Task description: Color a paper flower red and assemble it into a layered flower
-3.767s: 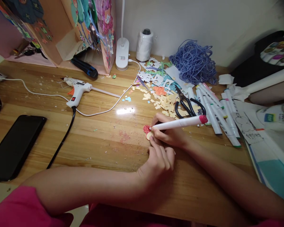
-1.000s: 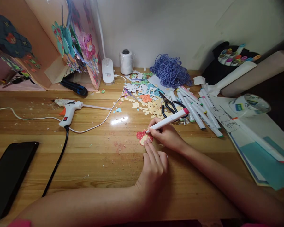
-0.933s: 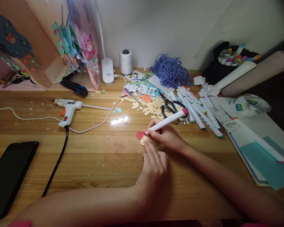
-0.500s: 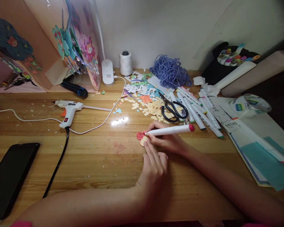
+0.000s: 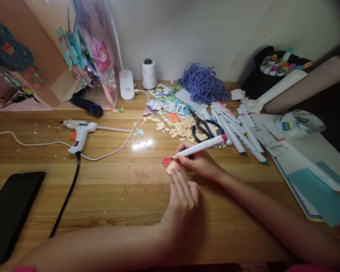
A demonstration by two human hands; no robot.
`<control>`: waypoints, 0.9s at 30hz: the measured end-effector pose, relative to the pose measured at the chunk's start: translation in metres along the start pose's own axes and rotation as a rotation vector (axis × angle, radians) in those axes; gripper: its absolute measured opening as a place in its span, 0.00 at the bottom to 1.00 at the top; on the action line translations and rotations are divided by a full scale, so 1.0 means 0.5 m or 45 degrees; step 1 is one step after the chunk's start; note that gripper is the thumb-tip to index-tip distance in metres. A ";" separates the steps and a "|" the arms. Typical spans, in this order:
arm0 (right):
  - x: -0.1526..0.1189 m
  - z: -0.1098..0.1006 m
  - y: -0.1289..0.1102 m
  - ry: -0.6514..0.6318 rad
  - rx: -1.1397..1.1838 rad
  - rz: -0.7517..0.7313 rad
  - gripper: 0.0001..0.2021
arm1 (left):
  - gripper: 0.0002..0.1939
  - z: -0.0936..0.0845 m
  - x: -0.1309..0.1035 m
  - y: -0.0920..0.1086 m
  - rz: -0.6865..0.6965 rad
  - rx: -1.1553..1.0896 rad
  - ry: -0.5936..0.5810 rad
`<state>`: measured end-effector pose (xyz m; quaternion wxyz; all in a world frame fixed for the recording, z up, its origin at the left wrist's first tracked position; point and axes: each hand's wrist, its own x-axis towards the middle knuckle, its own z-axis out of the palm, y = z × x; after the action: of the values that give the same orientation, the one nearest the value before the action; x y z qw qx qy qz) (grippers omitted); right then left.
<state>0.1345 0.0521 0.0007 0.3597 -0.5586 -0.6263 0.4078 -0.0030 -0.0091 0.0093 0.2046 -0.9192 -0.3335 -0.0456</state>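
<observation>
A small flower-shaped paper cutout [image 5: 167, 162] lies on the wooden table, its upper lobes coloured red with darker lines and its lower part still cream. My right hand [image 5: 197, 158] is closed around a white marker [image 5: 201, 146] with a red end cap. The marker slants down to the left, its tip at the cutout's upper edge. From below, my left hand [image 5: 184, 196] reaches in with two fingers stretched out. Their tips press on the cutout's lower part, and the other fingers are bent.
Black-handled scissors [image 5: 205, 126], paper scraps [image 5: 178, 128] and several markers [image 5: 232, 126] lie beyond my hands. A glue gun [image 5: 82, 134] and its cord are to the left, with a phone [image 5: 14, 211] nearer. Blue yarn [image 5: 202, 85] is heaped by the wall; a tape roll [image 5: 300, 122] sits right.
The marker has tilted, its capped end swinging up and left, and its tip has shifted slightly along the cutout. More red shows on the cutout's right side. My left hand stays on it.
</observation>
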 end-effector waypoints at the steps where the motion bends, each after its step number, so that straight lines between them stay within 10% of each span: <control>1: 0.001 0.001 0.000 0.003 -0.002 0.006 0.03 | 0.09 0.000 0.000 0.000 0.001 -0.001 0.002; 27: -0.017 -0.013 0.002 0.071 -0.470 -0.412 0.03 | 0.14 0.016 -0.016 0.014 0.001 -0.044 -0.073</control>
<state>0.1415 0.0444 0.0024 0.3292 -0.5185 -0.7613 0.2079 -0.0052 -0.0154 -0.0024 0.1793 -0.9236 -0.3380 -0.0250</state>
